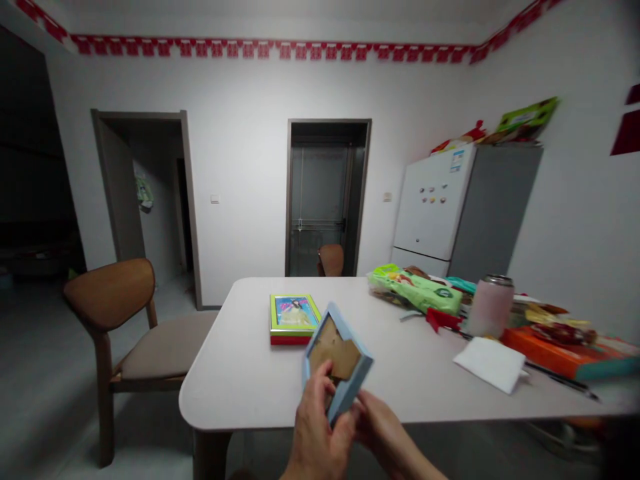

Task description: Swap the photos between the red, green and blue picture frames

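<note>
Tilted above the table's front edge is a light blue picture frame (338, 393), its brown backing board (333, 350) turned toward me. My left hand (320, 427) is closed round its lower edge, with fingers over the backing and the thumb at the side. At the lower right corner, my right hand (377, 420) grips the frame from the side, its fingertips partly hidden behind it. Just beyond lies another picture frame (294, 312), green-edged with a figure in a pale dress, resting on a red-sided one (287, 340).
On the white table (240, 393), a green snack bag (420, 290), a pink jar (491, 307), white tissue (493, 363) and an orange box (555, 350) crowd the right side. A wooden chair (113, 293) stands at the left. Behind is a fridge (430, 200).
</note>
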A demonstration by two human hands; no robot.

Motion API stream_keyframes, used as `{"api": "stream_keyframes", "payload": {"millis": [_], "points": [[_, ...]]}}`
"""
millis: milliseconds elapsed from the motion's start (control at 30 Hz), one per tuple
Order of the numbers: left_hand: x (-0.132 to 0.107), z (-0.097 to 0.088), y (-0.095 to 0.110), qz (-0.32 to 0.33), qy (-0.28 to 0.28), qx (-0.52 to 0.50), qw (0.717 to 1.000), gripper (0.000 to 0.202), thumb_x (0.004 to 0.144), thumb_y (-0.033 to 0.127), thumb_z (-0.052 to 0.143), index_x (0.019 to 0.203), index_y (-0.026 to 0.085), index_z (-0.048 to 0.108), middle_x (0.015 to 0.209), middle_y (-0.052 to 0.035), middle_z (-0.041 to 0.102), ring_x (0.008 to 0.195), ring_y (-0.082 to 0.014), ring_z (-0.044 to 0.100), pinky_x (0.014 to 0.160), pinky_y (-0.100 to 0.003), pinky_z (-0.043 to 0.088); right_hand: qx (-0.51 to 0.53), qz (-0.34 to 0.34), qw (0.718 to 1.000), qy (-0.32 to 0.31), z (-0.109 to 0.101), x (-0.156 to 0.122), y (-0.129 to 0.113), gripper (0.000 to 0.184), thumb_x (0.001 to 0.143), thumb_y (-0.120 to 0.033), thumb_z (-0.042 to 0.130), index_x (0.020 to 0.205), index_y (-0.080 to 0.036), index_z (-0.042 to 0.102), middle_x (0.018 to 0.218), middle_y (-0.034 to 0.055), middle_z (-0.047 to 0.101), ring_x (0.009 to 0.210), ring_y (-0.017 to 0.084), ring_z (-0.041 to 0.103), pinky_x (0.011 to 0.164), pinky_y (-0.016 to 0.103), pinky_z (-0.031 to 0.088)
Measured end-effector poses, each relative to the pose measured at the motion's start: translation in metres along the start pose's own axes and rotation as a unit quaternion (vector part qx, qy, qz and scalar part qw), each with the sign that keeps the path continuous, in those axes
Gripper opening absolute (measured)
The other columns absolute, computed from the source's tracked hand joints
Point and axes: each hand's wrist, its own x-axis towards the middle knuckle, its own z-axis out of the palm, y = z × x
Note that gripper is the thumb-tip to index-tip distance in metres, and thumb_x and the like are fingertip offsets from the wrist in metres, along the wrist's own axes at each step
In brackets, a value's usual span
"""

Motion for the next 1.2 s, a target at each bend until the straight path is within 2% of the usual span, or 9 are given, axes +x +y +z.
{"api": "stream_keyframes", "payload": {"millis": [67, 167, 300, 400, 567, 833, 933, 1033, 1200], "points": [[0.006, 0.01, 0.01, -0.02, 0.059, -0.119, 0.991, 0.027, 0.077, 0.027, 0.046, 0.101, 0.015, 0.045, 0.104, -0.0117, 0.054, 0.099, -0.0221, 0.049, 0.083, -0.034, 0.039, 0.083, -0.004, 0.996, -0.035, 0.019, -0.009, 0.007, 0.032, 0.068, -0.042, 0.052, 0.087, -0.017, 0.058, 0.075, 0.004, 0.065, 0.061, 0.014, 0.059, 0.058, 0.026, 0.045], [0.016, 0.02, 0.017, -0.036, 0.065, -0.229, 0.971, 0.029, 0.074, 0.029, 0.052, 0.098, 0.017, 0.044, 0.098, -0.0084, 0.056, 0.093, -0.0203, 0.052, 0.081, -0.03, 0.041, 0.145, -0.082, 0.986, 0.012, 0.019, -0.009, -0.008, 0.025, 0.065, -0.034, 0.058, 0.084, -0.018, 0.057, 0.077, 0.0019, 0.066, 0.069, 0.015, 0.06, 0.062, 0.024, 0.047], [0.033, 0.025, 0.008, -0.079, 0.046, -0.309, 0.947, 0.057, 0.065, 0.025, 0.062, 0.113, 0.019, 0.032, 0.106, -0.0079, 0.054, 0.095, -0.0197, 0.053, 0.083, -0.03, 0.04, 0.018, -0.094, 0.99, 0.104, -0.036, 0.007, -0.057, 0.034, 0.063, -0.024, 0.058, 0.097, -0.02, 0.053, 0.073, 0.0005, 0.067, 0.063, 0.016, 0.062, 0.056, 0.026, 0.05], [0.042, 0.043, -0.012, -0.126, -0.04, -0.344, 0.93, 0.06, 0.055, 0.018, 0.066, 0.109, 0.016, 0.038, 0.11, -0.0105, 0.052, 0.099, -0.0219, 0.051, 0.082, -0.029, 0.042, -0.147, -0.063, 0.978, 0.137, -0.087, 0.027, -0.087, 0.028, 0.065, -0.023, 0.053, 0.091, -0.016, 0.058, 0.073, 0.0054, 0.067, 0.056, 0.016, 0.062, 0.05, 0.027, 0.049], [0.045, 0.088, -0.053, -0.168, -0.139, -0.123, 0.968, 0.06, 0.05, 0.007, 0.065, 0.105, 0.016, 0.043, 0.104, -0.0059, 0.057, 0.089, -0.0198, 0.055, 0.07, -0.025, 0.046, -0.413, -0.079, 0.89, 0.178, -0.139, 0.058, -0.099, 0.023, 0.062, -0.024, 0.052, 0.08, -0.014, 0.063, 0.077, 0.0076, 0.068, 0.063, 0.017, 0.063, 0.053, 0.022, 0.047], [0.05, 0.105, -0.06, -0.147, -0.119, 0.032, 0.981, 0.054, 0.047, 0.007, 0.067, 0.098, 0.017, 0.053, 0.1, -0.0065, 0.056, 0.093, -0.0248, 0.049, 0.084, -0.033, 0.034, -0.572, -0.096, 0.778, 0.241, -0.162, 0.083, -0.087, 0.035, 0.06, -0.017, 0.046, 0.09, -0.011, 0.064, 0.086, 0.0144, 0.066, 0.076, 0.025, 0.061, 0.065, 0.03, 0.043], [0.05, 0.105, -0.059, -0.146, -0.115, 0.036, 0.982, 0.051, 0.048, 0.008, 0.065, 0.097, 0.018, 0.054, 0.097, -0.0054, 0.058, 0.09, -0.0238, 0.051, 0.081, -0.031, 0.035, -0.625, -0.099, 0.735, 0.244, -0.161, 0.086, -0.087, 0.04, 0.061, -0.012, 0.043, 0.096, -0.006, 0.061, 0.092, 0.0185, 0.064, 0.086, 0.027, 0.058, 0.073, 0.033, 0.041], [0.049, 0.094, -0.066, -0.155, -0.09, 0.02, 0.983, 0.053, 0.05, 0.011, 0.066, 0.101, 0.016, 0.053, 0.103, -0.0063, 0.057, 0.096, -0.0235, 0.049, 0.086, -0.03, 0.032, -0.666, -0.13, 0.699, 0.226, -0.139, 0.092, -0.086, 0.042, 0.066, -0.013, 0.039, 0.103, -0.004, 0.056, 0.1, 0.0201, 0.06, 0.094, 0.028, 0.054, 0.082, 0.036, 0.037], [0.06, 0.041, -0.101, -0.22, 0.017, -0.009, 0.975, 0.051, 0.06, 0.021, 0.061, 0.107, 0.006, 0.048, 0.11, -0.0159, 0.051, 0.107, -0.0259, 0.041, 0.091, -0.032, 0.026, -0.696, -0.234, 0.67, 0.106, -0.043, 0.122, -0.062, 0.044, 0.073, -0.021, 0.039, 0.114, -0.01, 0.047, 0.116, 0.0109, 0.051, 0.107, 0.019, 0.044, 0.091, 0.028, 0.029]]}}
